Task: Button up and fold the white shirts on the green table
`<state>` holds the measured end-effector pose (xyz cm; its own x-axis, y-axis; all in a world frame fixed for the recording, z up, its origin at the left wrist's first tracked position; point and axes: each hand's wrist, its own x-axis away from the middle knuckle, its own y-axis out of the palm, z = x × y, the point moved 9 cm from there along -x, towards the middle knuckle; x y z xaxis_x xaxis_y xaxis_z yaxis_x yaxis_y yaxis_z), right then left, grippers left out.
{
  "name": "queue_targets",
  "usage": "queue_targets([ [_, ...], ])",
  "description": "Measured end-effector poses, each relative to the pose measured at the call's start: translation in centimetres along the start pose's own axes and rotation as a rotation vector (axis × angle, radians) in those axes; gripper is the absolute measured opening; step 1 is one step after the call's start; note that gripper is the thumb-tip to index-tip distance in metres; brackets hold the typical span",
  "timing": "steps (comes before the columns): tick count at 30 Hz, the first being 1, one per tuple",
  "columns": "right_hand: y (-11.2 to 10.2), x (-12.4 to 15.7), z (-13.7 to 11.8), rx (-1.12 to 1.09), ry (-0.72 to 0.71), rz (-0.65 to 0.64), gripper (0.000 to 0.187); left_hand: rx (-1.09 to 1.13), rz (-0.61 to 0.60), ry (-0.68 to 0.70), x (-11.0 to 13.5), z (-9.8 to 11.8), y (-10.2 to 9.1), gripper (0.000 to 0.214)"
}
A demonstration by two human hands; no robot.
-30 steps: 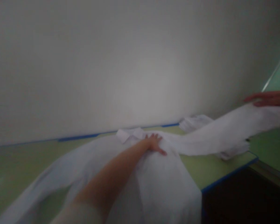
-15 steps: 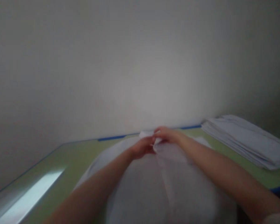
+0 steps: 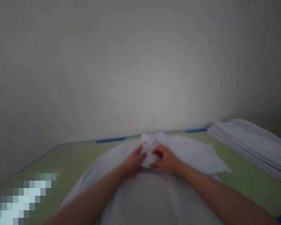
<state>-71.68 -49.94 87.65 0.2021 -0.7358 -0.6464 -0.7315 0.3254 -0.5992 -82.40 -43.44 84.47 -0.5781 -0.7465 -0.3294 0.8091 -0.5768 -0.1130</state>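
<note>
A white shirt point(image 3: 189, 153) lies spread on the green table, with what looks like its collar towards the wall. My left hand point(image 3: 133, 162) is on the left side of the front opening, fingers closed on the cloth just below the collar. Opposite it, my right hand point(image 3: 168, 158) has its fingers curled, pinching the cloth edge on the right side. A small gap separates the two hands, with white cloth showing between them. The blur hides any button between the fingertips.
A stack of folded white garments point(image 3: 253, 143) lies at the right of the green table point(image 3: 44, 161). Blue edging point(image 3: 112, 139) runs along the table's back, against a plain grey wall point(image 3: 140, 68). A pixelated bright patch covers the lower left.
Both hands have come nearer to me and moved apart from where they met at the collar. The cloth at the neck now lies flatter, with more of the shirt's right side showing.
</note>
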Motion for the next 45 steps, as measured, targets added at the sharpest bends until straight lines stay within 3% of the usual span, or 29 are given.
queue_targets([
  [3,0.2,0.4,-1.9,0.123,-0.107,-0.044,0.037,0.201,-0.068,-0.075,-0.1,-0.6,0.6,0.051],
  [8,0.1,0.0,-0.8,0.114,-0.030,-0.039,0.017,0.409,-0.100,-0.176,0.3,-1.0,0.5,0.069],
  [11,-0.3,-0.2,1.0,0.084,0.075,0.016,0.015,0.429,-0.156,-0.084,0.6,0.2,0.6,0.088],
  [14,-0.7,-0.3,2.0,0.035,0.140,0.049,0.015,0.247,-0.158,0.030,0.7,0.9,0.6,0.099],
  [20,-1.1,-0.4,2.4,-0.023,0.145,0.093,0.020,-0.187,0.070,0.108,0.0,0.8,-0.8,0.032],
  [25,-1.8,-0.3,2.2,0.010,0.117,0.165,0.026,-0.472,0.302,0.345,1.1,4.1,-1.7,0.027],
  [29,-2.9,0.3,-0.8,0.100,-0.059,0.262,0.015,-0.561,0.322,0.400,1.8,5.1,-1.3,0.028],
  [34,-2.5,0.9,-3.8,0.149,-0.228,0.245,0.012,-0.612,0.237,0.369,1.7,4.7,-0.3,0.031],
  [39,-1.4,0.6,-3.0,0.199,-0.199,0.164,0.012,-0.553,0.252,0.238,1.1,3.6,-0.9,0.035],
  [42,-1.2,0.5,-2.5,0.231,-0.178,0.149,0.012,-0.424,0.167,0.070,0.8,1.7,-0.6,0.038],
  [45,-1.5,0.5,-2.4,0.249,-0.162,0.169,0.012,-0.275,0.058,0.035,1.0,1.0,0.4,0.033],
])
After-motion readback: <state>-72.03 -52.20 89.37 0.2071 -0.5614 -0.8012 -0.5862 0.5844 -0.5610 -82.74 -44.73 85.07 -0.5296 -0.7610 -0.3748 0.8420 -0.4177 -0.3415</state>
